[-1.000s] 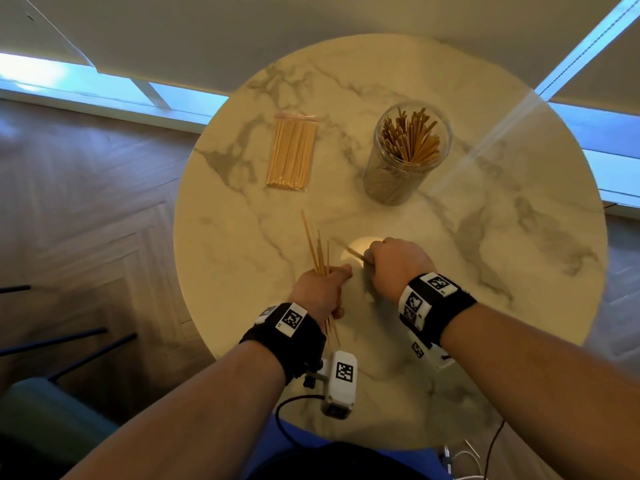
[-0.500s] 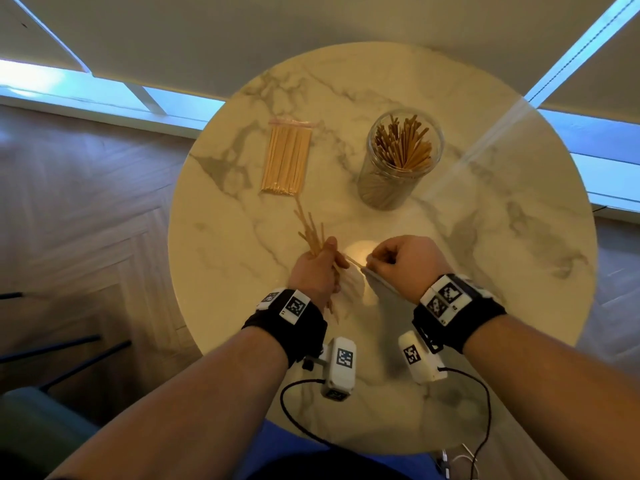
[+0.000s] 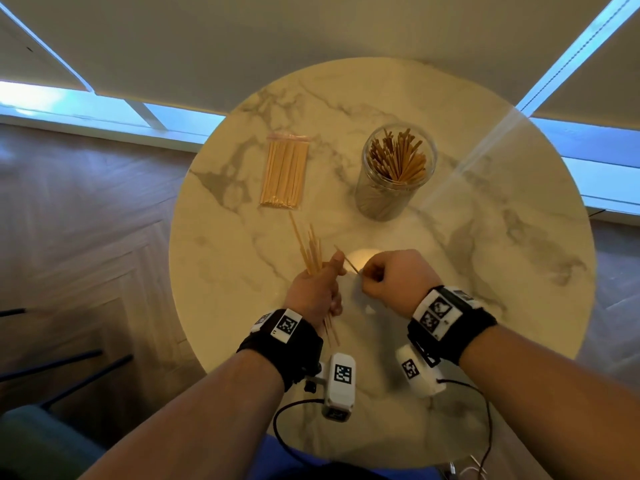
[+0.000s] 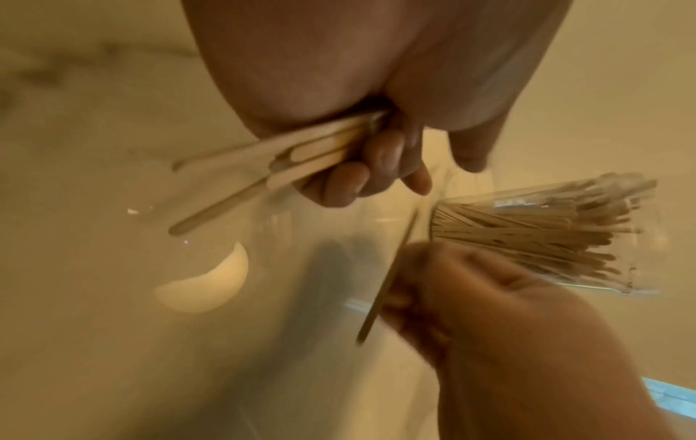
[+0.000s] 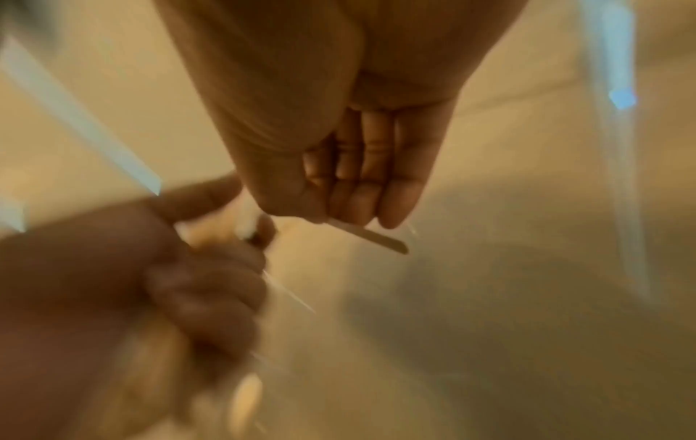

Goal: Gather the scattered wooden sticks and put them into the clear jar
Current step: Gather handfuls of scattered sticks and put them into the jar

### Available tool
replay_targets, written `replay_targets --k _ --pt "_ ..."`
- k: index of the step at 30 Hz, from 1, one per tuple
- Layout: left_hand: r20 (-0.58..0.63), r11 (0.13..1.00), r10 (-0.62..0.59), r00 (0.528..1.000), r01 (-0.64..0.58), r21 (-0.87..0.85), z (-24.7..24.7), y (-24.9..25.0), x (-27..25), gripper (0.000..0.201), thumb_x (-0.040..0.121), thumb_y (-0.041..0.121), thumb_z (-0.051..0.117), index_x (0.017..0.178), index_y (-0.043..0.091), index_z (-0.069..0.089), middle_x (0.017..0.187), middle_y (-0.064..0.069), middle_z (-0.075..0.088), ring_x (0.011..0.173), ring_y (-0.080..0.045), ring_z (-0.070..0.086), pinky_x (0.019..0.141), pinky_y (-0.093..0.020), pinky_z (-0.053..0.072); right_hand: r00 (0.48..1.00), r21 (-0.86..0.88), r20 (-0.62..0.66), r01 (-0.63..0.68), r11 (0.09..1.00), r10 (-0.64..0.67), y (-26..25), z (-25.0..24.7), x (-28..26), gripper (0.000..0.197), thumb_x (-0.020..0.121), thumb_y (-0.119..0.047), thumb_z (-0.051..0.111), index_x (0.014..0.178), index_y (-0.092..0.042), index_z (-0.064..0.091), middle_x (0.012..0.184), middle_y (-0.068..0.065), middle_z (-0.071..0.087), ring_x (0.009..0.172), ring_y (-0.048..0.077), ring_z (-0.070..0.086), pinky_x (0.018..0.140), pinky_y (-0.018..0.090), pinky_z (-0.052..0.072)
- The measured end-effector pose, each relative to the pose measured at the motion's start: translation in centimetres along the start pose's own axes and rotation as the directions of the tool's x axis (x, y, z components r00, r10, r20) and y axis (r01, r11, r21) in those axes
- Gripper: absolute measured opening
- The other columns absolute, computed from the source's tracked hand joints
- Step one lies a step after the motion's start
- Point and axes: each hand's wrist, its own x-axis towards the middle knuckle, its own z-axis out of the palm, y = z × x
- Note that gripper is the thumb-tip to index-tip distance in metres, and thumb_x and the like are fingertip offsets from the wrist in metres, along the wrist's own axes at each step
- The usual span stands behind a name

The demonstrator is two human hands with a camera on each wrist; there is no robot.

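Worktop: we see a round worktop (image 3: pixel 485 265) of pale, glossy marble with grey veins, light reflecting off its near middle.
Room: we see dark wood herringbone floor (image 3: pixel 86 237) to the left and bright window strips beyond the far edge.
Clear jar: the clear jar (image 3: pixel 398 199) stands upright toward the far edge, right of centre, a cylinder packed with flat wooden sticks fanned out at its mouth.
Packet: a clear packet of sticks (image 3: pixel 284 169) lies flat toward the far edge, left of the jar and well apart from it.
Gathered sticks: a bundle of sticks (image 3: pixel 311 251), thin, flat and round-ended, juts from our left fist toward the far edge, its other ends trailing past the wrist.
Left hand: our left hand (image 3: pixel 317 292) is curled round that bundle, above the near middle of the worktop.
Single stick: one single stick (image 3: pixel 348 263) slants between the two hands.
Right hand: our right hand (image 3: pixel 398 280) pinches the single stick between thumb and curled fingers, just beside the left hand.
Wrists: black wristbands (image 3: pixel 284 341) with printed markers sit on both.
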Motion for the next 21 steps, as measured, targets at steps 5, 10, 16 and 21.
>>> replay_targets --k 5,10,16,21 --pt "-0.01 0.99 0.134 0.991 -0.134 -0.036 1.9 3.2 -1.2 0.041 0.097 0.045 0.068 0.07 0.015 0.059 0.05 0.0 0.045 0.045 -0.018 0.039 0.049 -0.028 0.034 0.98 0.288 -0.053 0.197 0.937 -0.19 -2.1 -2.5 -1.3 0.006 0.085 -0.025 0.073 0.087 -0.024 0.079 0.073 -0.005 0.074 0.069 0.009 0.066 0.067 0.027 0.053" --pt "-0.018 0.898 0.434 0.901 -0.434 -0.072 3.0 9.4 -4.5 0.049 0.109 0.037 0.047 0.066 0.013 0.05 0.059 -0.005 0.045 0.052 -0.014 0.042 0.05 -0.024 0.038 0.987 0.871 0.033 -0.106 0.479 0.158 -1.9 -4.1 -1.6 0.012 0.097 -0.022 0.068 0.097 -0.016 0.078 0.095 0.008 0.079 0.094 0.025 0.076 0.092 0.038 0.061" --pt "0.245 0.702 0.694 0.677 -0.712 -0.022 5.5 13.5 -8.5 0.044 0.104 0.041 0.055 0.063 0.024 0.056 0.059 -0.001 0.053 0.059 -0.024 0.052 0.063 -0.037 0.045 0.9 0.883 0.409 -0.432 -0.182 -0.151 -2.5 -6.5 -2.1 0.05 0.102 -0.044 0.047 0.125 -0.003 0.064 0.114 0.02 0.071 0.1 0.032 0.072 0.098 0.046 0.053" --pt "0.325 0.6 0.729 0.603 -0.791 0.121 6.0 12.4 -8.4 0.028 0.083 0.038 0.076 0.068 0.016 0.065 0.068 -0.006 0.065 0.065 -0.03 0.062 0.062 -0.047 0.051 0.938 0.879 0.246 -0.322 -0.352 -0.244 -4.2 -7.9 -2.8 0.04 0.106 -0.024 0.042 0.13 0.0 0.062 0.119 0.021 0.07 0.107 0.031 0.071 0.087 0.043 0.06"
